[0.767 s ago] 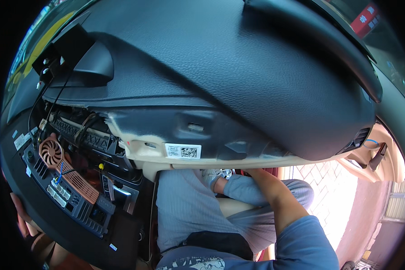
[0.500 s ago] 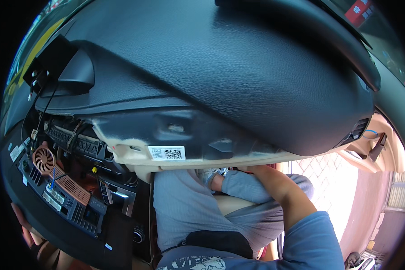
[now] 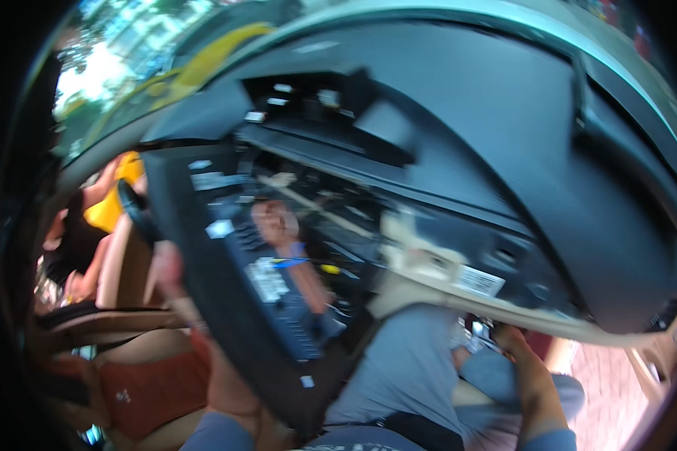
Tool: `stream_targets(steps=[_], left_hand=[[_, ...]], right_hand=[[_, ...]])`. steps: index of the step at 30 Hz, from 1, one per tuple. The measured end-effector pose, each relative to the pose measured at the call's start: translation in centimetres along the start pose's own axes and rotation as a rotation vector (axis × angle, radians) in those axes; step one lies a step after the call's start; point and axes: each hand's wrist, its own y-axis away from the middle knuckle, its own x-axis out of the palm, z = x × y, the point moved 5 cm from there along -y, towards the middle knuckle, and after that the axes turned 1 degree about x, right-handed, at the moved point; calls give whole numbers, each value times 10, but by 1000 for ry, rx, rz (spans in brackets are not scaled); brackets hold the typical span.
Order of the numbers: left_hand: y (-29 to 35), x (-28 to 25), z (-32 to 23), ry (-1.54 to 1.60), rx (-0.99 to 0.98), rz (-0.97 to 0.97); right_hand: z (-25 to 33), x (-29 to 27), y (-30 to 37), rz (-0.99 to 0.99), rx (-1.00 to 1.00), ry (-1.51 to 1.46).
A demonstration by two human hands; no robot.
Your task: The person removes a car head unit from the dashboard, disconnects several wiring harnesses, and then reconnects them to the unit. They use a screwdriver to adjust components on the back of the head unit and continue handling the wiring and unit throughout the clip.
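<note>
The picture is smeared by motion. My left hand [image 3: 169, 267] grips the left edge of a large black car head unit [image 3: 203, 293], its fingers curled round the rim and the forearm partly behind it. The unit's back faces me, showing a copper-coloured fan and heat sink [image 3: 274, 222], pale connector sockets [image 3: 265, 279] and a blue wire. It is tilted in front of the open dashboard cavity [image 3: 331, 195]. Over my bent leg, my right hand [image 3: 513, 342] is low by the dashboard's lower edge, beside a small shiny thing [image 3: 481, 329]; its fingers are too blurred to read.
A dark padded dashboard [image 3: 459, 128] spans the far side, with a labelled cream lower panel [image 3: 421, 259] exposed. A yellow plug [image 3: 329, 269] hangs near the cavity. Brown seats [image 3: 150, 391] lie at left, where another person [image 3: 90, 248] is beside something yellow. Brick paving [image 3: 590, 376] shows at right.
My view has swung left, so the dashboard and head unit appear farther right. The head unit now stands more upright, with my left hand visible on its edge. My right hand shows more.
</note>
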Motion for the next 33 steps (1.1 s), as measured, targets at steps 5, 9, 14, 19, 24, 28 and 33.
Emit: stream_targets(steps=[5, 9, 14, 19, 24, 28, 33], left_hand=[[-13, -12, -5, 153, -103, 200], [-11, -13, -7, 107, -20, 197], [-10, -15, -6, 98, 6, 167], [-9, -25, -5, 108, -27, 201], [-9, -32, -2, 6, -39, 227], [-5, -29, 4, -92, -70, 275], [0, -20, 7, -149, -62, 277]], right_hand=[[44, -46, 25, 19, 39, 167], [147, -145, 101, -583, -475, 458], [219, -192, 200, 135, -244, -619], [255, -214, 262, 518, 262, -1333], [319, -285, 291, 302, -217, -1018], [365, -362, 265, -53, -583, -386], [411, -404, 215, -410, -589, -41]])
